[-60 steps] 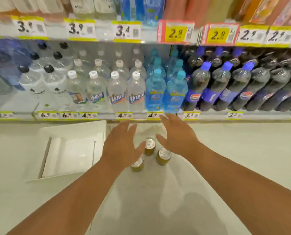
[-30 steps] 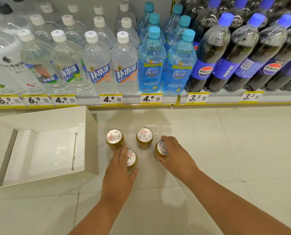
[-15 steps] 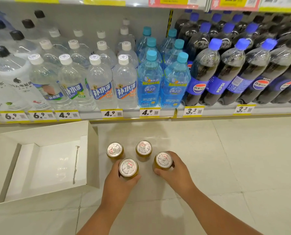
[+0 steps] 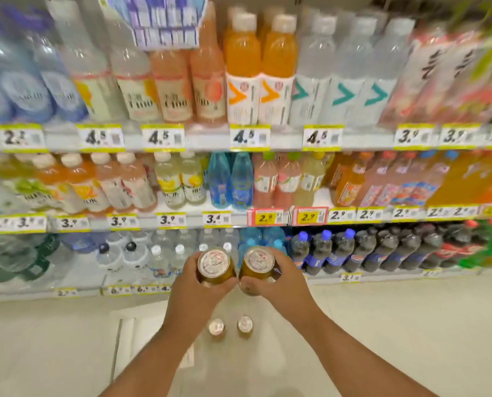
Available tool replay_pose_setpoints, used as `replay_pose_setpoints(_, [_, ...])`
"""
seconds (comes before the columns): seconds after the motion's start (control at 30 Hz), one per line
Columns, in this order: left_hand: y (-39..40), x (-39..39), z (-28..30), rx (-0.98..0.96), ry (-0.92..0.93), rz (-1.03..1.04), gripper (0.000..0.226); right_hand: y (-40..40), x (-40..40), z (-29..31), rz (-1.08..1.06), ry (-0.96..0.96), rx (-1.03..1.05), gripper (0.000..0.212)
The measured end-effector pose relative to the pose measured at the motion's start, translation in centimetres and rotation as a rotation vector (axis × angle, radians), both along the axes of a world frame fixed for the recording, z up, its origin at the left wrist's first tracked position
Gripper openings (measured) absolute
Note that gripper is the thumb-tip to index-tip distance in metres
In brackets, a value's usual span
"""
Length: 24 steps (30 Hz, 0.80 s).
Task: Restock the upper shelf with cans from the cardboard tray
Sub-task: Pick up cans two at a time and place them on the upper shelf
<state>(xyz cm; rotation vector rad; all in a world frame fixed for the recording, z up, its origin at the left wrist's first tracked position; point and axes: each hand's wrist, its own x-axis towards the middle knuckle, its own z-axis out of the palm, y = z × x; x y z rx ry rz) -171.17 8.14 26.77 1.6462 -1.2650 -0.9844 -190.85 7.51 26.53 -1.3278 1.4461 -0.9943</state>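
Hands raised side by side: left [image 4: 194,290] grips can [image 4: 214,265], right [image 4: 276,285] grips second can [image 4: 257,266].

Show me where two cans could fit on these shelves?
Most rows are packed. One bare patch shows on the middle shelf, right of the pale yellow bottles. Otherwise the open floor right of the two floor cans.

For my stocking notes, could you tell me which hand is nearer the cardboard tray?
Left. The left hand is above the cardboard tray's right edge; the right hand is farther right.

"4.5" on shelf price tags [image 4: 163,138]
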Motion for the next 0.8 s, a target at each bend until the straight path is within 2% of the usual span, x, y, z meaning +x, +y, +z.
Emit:
replay_pose_setpoints(0.13, [-1.5,1.4,18.4,-0.063,-0.035,-0.015,0.061,-1.6,0.8,17.4,0.000,0.018,-0.080,0.056])
replay_pose_setpoints(0.27, [-3.4,2.5,35.0,-0.138,-0.077,-0.030,0.045,-3.4,1.8,33.7,0.007,0.033,-0.186,0.047])
replay_pose_setpoints(0.37, [-4.6,3.4,44.6,-0.195,-0.092,-0.019,0.049,-4.3,2.9,43.7,0.003,0.019,-0.224,0.063])
replay_pose_setpoints(0.47, [-5.0,4.2,52.1,-0.238,-0.130,0.002,0.060,-4.8,3.8,51.5,0.012,0.018,-0.273,0.069])
replay_pose_setpoints(0.57, [-5.1,4.9,58.9,-0.283,-0.168,-0.013,0.057,-5.2,4.8,57.6,-0.010,0.032,-0.303,0.069])
replay_pose_setpoints(0.67, [-5.7,5.7,64.3,-0.302,-0.183,-0.020,0.061,-5.5,5.5,62.9,-0.006,0.045,-0.332,0.057])
replay_pose_setpoints(0.73, [-6.2,6.2,67.3,-0.320,-0.194,-0.005,0.069,-5.7,5.8,65.9,-0.020,0.043,-0.351,0.060])
replay_pose_setpoints(0.8, [-6.4,6.4,70.0,-0.338,-0.194,0.004,0.066,-5.9,6.1,68.5,-0.033,0.061,-0.366,0.064])
